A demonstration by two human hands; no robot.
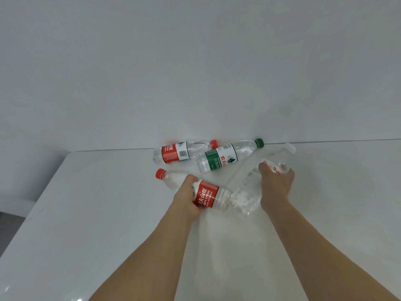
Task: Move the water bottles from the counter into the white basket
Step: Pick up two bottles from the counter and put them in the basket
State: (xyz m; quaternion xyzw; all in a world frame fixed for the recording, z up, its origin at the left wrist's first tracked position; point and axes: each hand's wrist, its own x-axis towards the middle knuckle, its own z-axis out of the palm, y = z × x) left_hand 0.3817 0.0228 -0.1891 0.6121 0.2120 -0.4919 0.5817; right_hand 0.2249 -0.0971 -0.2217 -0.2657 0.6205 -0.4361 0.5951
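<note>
Several clear water bottles lie on their sides on the white counter (108, 213). My left hand (186, 198) grips a red-label bottle (208, 195) with a red cap pointing left. My right hand (276, 183) grips a clear bottle with a white cap (249, 192) that points toward the wall. Behind them, against the wall, lie another red-label bottle (173, 153) and a green-label bottle (223, 158) with a green cap. The white basket is not in view.
A plain white wall (195, 72) rises right behind the bottles. The counter's left edge (34, 205) drops off to a dark floor at the far left.
</note>
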